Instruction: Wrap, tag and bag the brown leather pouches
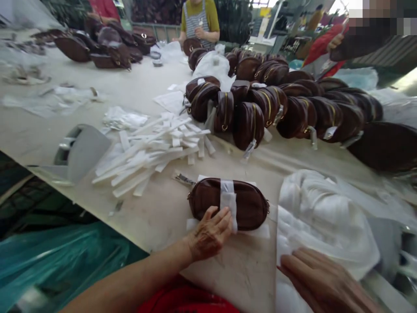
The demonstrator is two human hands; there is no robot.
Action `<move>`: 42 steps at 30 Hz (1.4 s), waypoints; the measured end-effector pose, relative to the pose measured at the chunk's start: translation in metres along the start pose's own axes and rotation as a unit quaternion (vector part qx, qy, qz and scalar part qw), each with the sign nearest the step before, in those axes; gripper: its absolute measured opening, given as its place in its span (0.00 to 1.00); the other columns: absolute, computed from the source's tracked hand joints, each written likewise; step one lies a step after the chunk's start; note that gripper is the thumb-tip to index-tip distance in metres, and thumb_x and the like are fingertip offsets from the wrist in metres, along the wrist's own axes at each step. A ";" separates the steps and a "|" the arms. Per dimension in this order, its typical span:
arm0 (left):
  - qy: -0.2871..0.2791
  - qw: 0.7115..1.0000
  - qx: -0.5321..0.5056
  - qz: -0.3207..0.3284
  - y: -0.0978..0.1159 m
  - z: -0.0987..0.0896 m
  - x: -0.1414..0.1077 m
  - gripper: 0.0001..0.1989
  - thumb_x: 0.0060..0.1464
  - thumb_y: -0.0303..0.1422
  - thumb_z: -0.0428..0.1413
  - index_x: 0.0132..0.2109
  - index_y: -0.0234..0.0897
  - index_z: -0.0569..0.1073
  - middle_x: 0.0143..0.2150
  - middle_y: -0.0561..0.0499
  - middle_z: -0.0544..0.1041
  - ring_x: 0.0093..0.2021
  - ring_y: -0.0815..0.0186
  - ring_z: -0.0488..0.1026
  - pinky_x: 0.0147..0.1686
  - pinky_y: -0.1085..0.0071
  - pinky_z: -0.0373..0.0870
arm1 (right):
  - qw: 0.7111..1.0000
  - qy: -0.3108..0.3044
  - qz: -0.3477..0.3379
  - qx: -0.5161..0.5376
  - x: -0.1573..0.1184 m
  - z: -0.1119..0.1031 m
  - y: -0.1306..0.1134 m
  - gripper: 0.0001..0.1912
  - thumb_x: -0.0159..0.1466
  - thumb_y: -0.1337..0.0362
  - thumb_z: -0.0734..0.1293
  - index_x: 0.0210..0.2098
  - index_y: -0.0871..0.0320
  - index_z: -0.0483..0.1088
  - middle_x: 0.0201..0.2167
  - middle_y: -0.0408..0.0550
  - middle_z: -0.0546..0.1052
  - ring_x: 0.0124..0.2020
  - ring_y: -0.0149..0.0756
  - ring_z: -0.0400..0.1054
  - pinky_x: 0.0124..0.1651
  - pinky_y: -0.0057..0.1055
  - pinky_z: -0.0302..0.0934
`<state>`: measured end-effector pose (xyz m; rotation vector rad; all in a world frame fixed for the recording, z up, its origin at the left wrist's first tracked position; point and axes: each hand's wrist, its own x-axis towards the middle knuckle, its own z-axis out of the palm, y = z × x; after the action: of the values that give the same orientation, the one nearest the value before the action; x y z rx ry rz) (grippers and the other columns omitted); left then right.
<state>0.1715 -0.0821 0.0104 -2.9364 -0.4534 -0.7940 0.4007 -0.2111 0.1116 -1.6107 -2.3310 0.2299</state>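
A dark brown leather bag [252, 206] lies on its side in front of me, with a white foam strip [228, 200] wrapped over its middle. White sheet material shows from under the bag's edges. My left hand [210, 234] rests at the near side of the bag, its fingers laid over the strip's lower part. Farther right, my right hand [321, 276] is slightly blurred, its fingers held together at the edge of a white foam sheet [286, 234]. The fingertips' grip on that sheet is partly hidden. A zip pull [183, 178] sticks out at the bag's left end.
Loose white foam strips [156, 152] are heaped beyond the bag, beside a grey tape dispenser [81, 152]. Several brown bags [249, 124] stand in rows at the back right. A bundle of white foam [322, 208] lies right. Co-workers [208, 21] stand across the table.
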 end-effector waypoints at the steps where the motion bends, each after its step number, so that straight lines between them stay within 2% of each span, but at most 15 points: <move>1: 0.000 1.000 0.000 -0.001 0.001 0.000 0.000 0.15 0.60 0.24 0.44 0.50 0.25 0.69 0.52 0.40 0.71 0.58 0.56 0.61 0.54 0.57 0.55 | 0.999 -0.033 -0.039 -0.004 0.028 -0.001 -0.003 0.15 0.64 0.71 0.57 0.22 0.55 0.63 0.18 0.42 0.68 0.18 0.29 0.59 0.23 0.27 0.50; 4: 0.008 1.000 -0.003 -0.004 0.002 -0.001 -0.001 0.15 0.61 0.24 0.42 0.49 0.25 0.70 0.51 0.41 0.70 0.56 0.57 0.62 0.52 0.58 0.56 | 0.988 -0.123 -0.092 -0.033 0.090 0.006 -0.001 0.13 0.61 0.76 0.59 0.23 0.56 0.62 0.21 0.42 0.68 0.22 0.31 0.58 0.28 0.30 0.47; 9: -0.003 1.000 -0.021 -0.015 0.001 -0.001 -0.002 0.13 0.60 0.24 0.45 0.48 0.28 0.71 0.50 0.42 0.70 0.55 0.56 0.63 0.50 0.57 0.58 | 0.967 -0.206 -0.131 -0.076 0.143 0.025 0.015 0.11 0.61 0.76 0.60 0.25 0.57 0.64 0.22 0.43 0.68 0.25 0.31 0.58 0.31 0.31 0.45; 15: -0.008 0.999 -0.028 -0.013 -0.001 -0.003 -0.002 0.12 0.60 0.25 0.46 0.47 0.29 0.71 0.51 0.41 0.69 0.56 0.54 0.62 0.48 0.57 0.60 | 0.962 -0.205 -0.149 -0.101 0.169 0.039 0.024 0.10 0.60 0.77 0.60 0.26 0.58 0.66 0.22 0.44 0.70 0.25 0.32 0.62 0.32 0.30 0.48; 17: -0.007 0.999 -0.031 -0.013 -0.002 -0.003 -0.002 0.12 0.60 0.25 0.47 0.47 0.29 0.72 0.51 0.41 0.70 0.56 0.53 0.63 0.48 0.57 0.61 | 0.958 -0.227 -0.146 -0.099 0.174 0.042 0.023 0.11 0.59 0.77 0.60 0.25 0.58 0.67 0.21 0.45 0.71 0.25 0.32 0.64 0.32 0.30 0.50; 21: 0.002 0.999 -0.034 -0.017 -0.003 -0.003 -0.001 0.12 0.60 0.25 0.47 0.46 0.30 0.72 0.50 0.41 0.70 0.54 0.55 0.64 0.47 0.58 0.62 | 0.942 -0.296 -0.079 -0.134 0.188 0.043 0.018 0.09 0.57 0.75 0.62 0.24 0.59 0.70 0.20 0.47 0.74 0.23 0.32 0.68 0.26 0.28 0.50; 26: 0.006 0.999 -0.040 -0.022 -0.003 -0.002 -0.002 0.13 0.60 0.25 0.46 0.47 0.30 0.72 0.50 0.41 0.70 0.54 0.55 0.64 0.48 0.58 0.62 | 0.926 -0.336 -0.003 -0.173 0.202 0.039 0.017 0.06 0.57 0.68 0.67 0.24 0.59 0.73 0.20 0.49 0.75 0.22 0.34 0.69 0.23 0.27 0.46; 28: 0.009 0.999 -0.045 -0.024 -0.002 -0.001 -0.003 0.12 0.60 0.25 0.46 0.46 0.29 0.72 0.50 0.41 0.70 0.54 0.55 0.64 0.48 0.58 0.62 | 0.935 -0.320 0.024 -0.154 0.207 0.039 0.022 0.05 0.55 0.64 0.70 0.29 0.59 0.73 0.19 0.46 0.74 0.22 0.33 0.68 0.23 0.26 0.44; 30: 0.014 0.999 -0.046 -0.025 -0.002 0.000 -0.003 0.12 0.60 0.25 0.47 0.46 0.29 0.72 0.50 0.42 0.71 0.54 0.55 0.64 0.48 0.58 0.61 | 0.946 -0.298 0.050 -0.115 0.211 0.040 0.034 0.13 0.51 0.58 0.73 0.32 0.59 0.72 0.18 0.42 0.72 0.20 0.31 0.64 0.23 0.25 0.43; 32: 0.022 0.999 -0.044 -0.024 -0.002 0.001 -0.004 0.12 0.60 0.25 0.46 0.46 0.29 0.72 0.50 0.42 0.71 0.54 0.55 0.64 0.48 0.58 0.61 | 0.951 -0.298 0.064 -0.051 0.215 0.041 0.050 0.19 0.46 0.53 0.75 0.30 0.59 0.71 0.17 0.38 0.68 0.19 0.29 0.60 0.22 0.24 0.44; 35: 0.032 0.999 -0.033 -0.021 -0.002 0.001 -0.004 0.13 0.61 0.24 0.45 0.46 0.30 0.72 0.50 0.42 0.70 0.53 0.56 0.64 0.49 0.58 0.60 | 0.950 -0.297 0.079 0.053 0.215 0.041 0.073 0.17 0.47 0.52 0.73 0.26 0.58 0.70 0.17 0.35 0.66 0.20 0.26 0.58 0.23 0.23 0.47; 36: 0.032 0.999 -0.031 -0.019 -0.002 0.001 -0.005 0.13 0.61 0.24 0.44 0.46 0.30 0.72 0.50 0.42 0.70 0.53 0.56 0.64 0.49 0.58 0.59 | 0.957 -0.268 0.090 0.069 0.212 0.040 0.078 0.15 0.49 0.54 0.72 0.26 0.58 0.70 0.17 0.35 0.66 0.20 0.27 0.59 0.24 0.23 0.49; 38: 0.030 0.999 -0.028 -0.018 -0.001 0.002 -0.005 0.12 0.61 0.25 0.45 0.46 0.30 0.72 0.51 0.41 0.70 0.53 0.56 0.64 0.49 0.58 0.59 | 0.980 -0.162 0.095 0.071 0.198 0.039 0.079 0.10 0.54 0.57 0.69 0.29 0.58 0.71 0.20 0.38 0.69 0.23 0.29 0.62 0.28 0.25 0.54; 40: 0.026 0.999 -0.024 -0.015 -0.001 0.004 -0.006 0.12 0.60 0.25 0.46 0.46 0.30 0.71 0.52 0.41 0.69 0.54 0.56 0.64 0.49 0.57 0.58 | 0.995 -0.042 0.058 0.067 0.175 0.040 0.069 0.08 0.60 0.60 0.65 0.32 0.58 0.72 0.26 0.44 0.72 0.28 0.32 0.65 0.33 0.28 0.59; 42: 0.020 1.000 -0.018 -0.012 -0.001 0.005 -0.007 0.12 0.60 0.25 0.47 0.47 0.29 0.71 0.52 0.40 0.68 0.55 0.55 0.63 0.49 0.58 0.58 | 0.997 0.025 -0.011 0.077 0.148 0.046 0.052 0.10 0.65 0.64 0.60 0.37 0.57 0.73 0.32 0.48 0.73 0.34 0.34 0.67 0.39 0.30 0.61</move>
<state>0.1679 -0.0825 0.0022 -2.9478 -0.4783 -0.8715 0.3825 -0.0528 0.0750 -1.4999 -2.2332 0.3511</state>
